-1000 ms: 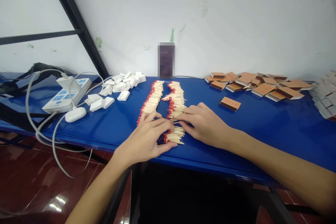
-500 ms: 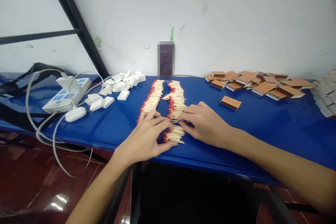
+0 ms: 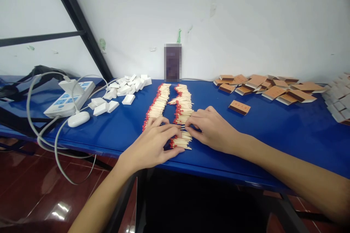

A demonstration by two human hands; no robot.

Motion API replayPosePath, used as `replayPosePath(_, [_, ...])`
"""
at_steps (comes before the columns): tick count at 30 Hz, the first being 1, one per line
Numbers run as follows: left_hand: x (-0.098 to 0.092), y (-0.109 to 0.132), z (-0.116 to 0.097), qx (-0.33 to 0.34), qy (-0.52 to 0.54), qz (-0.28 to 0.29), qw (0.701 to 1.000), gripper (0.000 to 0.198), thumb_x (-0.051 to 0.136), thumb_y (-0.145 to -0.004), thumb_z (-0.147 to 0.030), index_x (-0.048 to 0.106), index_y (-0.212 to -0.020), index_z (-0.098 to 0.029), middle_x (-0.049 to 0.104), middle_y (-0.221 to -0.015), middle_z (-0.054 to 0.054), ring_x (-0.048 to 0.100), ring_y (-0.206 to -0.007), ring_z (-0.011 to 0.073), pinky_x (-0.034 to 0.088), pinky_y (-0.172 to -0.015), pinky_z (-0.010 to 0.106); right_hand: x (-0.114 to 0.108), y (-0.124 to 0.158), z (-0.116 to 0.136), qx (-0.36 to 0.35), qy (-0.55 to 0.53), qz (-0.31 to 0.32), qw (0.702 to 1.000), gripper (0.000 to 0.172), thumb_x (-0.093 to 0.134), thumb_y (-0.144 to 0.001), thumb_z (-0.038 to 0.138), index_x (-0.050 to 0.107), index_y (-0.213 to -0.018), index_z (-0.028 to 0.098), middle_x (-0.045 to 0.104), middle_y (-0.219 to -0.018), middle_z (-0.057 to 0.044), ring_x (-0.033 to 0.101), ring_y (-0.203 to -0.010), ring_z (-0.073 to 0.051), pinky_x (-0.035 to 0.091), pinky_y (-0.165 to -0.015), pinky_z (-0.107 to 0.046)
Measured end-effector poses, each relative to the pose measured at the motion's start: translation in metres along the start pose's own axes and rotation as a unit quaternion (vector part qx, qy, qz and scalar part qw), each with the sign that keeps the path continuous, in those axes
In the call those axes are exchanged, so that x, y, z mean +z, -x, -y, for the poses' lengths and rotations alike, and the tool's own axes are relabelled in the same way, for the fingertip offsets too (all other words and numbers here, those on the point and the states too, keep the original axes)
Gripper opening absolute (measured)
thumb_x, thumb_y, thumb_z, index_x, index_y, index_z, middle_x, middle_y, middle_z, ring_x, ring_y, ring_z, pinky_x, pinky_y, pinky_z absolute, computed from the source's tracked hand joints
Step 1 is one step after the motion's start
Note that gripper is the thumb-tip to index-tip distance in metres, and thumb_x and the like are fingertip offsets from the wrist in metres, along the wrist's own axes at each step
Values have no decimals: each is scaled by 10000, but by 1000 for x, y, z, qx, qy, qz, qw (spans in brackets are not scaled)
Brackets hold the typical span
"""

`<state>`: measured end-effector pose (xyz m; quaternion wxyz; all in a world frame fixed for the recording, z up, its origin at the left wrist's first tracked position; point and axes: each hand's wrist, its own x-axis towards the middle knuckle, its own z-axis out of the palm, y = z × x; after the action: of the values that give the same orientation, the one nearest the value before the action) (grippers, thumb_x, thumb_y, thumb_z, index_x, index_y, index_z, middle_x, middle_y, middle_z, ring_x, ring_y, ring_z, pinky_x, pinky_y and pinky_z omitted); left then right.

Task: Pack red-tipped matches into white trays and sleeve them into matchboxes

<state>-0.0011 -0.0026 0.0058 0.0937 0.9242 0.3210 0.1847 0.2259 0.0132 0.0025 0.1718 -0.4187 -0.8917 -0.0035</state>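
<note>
Hands are working 2 rows of matchsticks (image 3: pixel 160 102) on the counter (image 3: pixel 273 131).
Left hand (image 3: pixel 153 142) is lying with fingers spread flat on the left row's near end; right hand (image 3: pixel 212 129) is holding fingers curled onto the right row, grip not discernible. Sticks are lying loose; white trays (image 3: pixel 125 89) and brown sleeves (image 3: pixel 273 89) are sitting apart.

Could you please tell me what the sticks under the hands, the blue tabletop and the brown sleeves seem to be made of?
Sticks: pale bare wood, matt, with red tips. Tabletop: likely plastic or laminate, glossy blue with soft reflections. Sleeves: probably thin card, matt, sharp folded edges.
</note>
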Motion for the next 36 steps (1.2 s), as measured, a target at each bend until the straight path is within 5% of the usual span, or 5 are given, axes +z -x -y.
replayPosePath(11, [0,0,1,7,0,3,1000,200,658,-924,-402,597,-1004,-229,663,-1237,8,470,-1122,231,365,-967,382,-1,0,3,21,-80,1,997,161,552,-922,201,644,-791,190,696,-779,13,579,-761,-147,247,-729,-324])
replayPosePath(18, [1,0,1,3,3,-2,1000,219,669,-917,-419,585,-984,-228,667,-1222,-6,460,-1126,222,359,-984,367,5,0,-3,27,5,-24,999,142,559,-898,167,639,-784,190,688,-798,-3,584,-759,-163,245,-699,-321])
replayPosePath(36, [2,0,2,-5,-5,-8,1000,263,689,-892,-460,599,-992,-234,663,-1214,-8,467,-1110,226,334,-1014,396,3,1,-4,22,32,-32,999,146,575,-892,165,701,-826,200,714,-803,-4,625,-787,-176,256,-697,-333])
